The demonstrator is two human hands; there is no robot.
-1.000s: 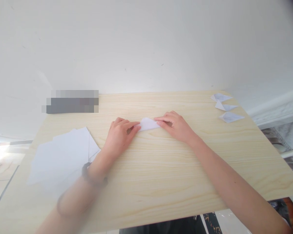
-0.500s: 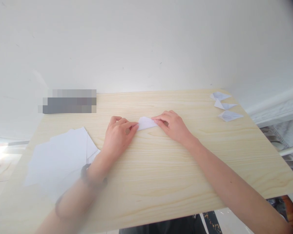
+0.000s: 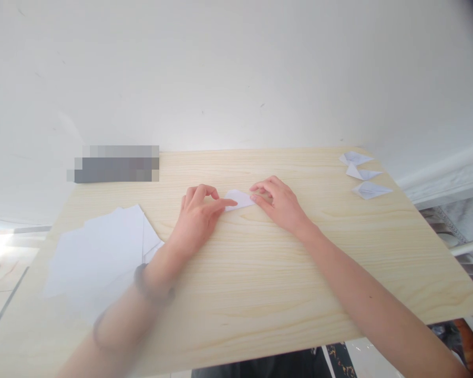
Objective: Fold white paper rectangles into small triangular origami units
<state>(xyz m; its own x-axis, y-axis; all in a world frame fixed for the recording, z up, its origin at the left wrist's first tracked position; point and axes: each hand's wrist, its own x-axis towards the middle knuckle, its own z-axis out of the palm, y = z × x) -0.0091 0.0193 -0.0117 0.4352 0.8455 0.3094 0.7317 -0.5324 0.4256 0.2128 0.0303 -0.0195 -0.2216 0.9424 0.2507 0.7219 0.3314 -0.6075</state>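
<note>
Part-folded, by the look of it, the paper piece lies mid-table, left hand's index over it, right hand thumbing its edge, both pinches unclear; three folded pieces sit far table-right, sheets apparently unworked table-left.

Paper: white, folded into a small, narrow form, lying on the desk, off the middle toward 12 o'clock. The long, nearly straight edge faces 6 o'clock; the opposite outline swells in a blunt curve toward 12 and slopes down toward 3. The 9 o'clock end is hidden.
</note>
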